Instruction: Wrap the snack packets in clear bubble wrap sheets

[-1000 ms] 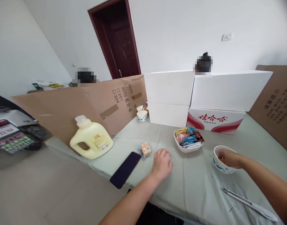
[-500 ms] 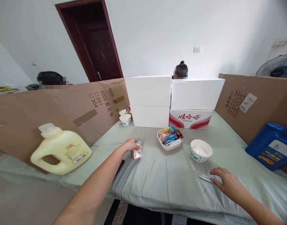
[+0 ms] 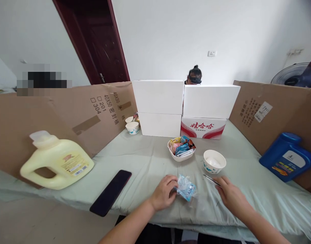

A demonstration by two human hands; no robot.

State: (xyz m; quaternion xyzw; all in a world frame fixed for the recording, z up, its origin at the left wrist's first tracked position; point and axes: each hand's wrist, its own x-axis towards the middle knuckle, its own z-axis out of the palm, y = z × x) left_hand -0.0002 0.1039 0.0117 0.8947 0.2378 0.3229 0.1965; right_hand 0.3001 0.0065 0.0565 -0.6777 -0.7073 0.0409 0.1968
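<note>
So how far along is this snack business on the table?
One wrapped snack packet is out on the cloth, held at its edge by the left hand. The right hand grips metal tweezers beside it. The packet looks sealed. The white bowl holds something pale, and the dish of packets is full.

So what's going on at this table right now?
A person sits at a cloth-covered table. Their left hand pinches a small blue-and-white snack packet just above the cloth. Their right hand grips thin metal tweezers, tip pointing toward a white paper bowl. Behind sits a dish of wrapped snacks; a dark phone and a yellow jug lie to the left, a blue jug to the right.
</note>
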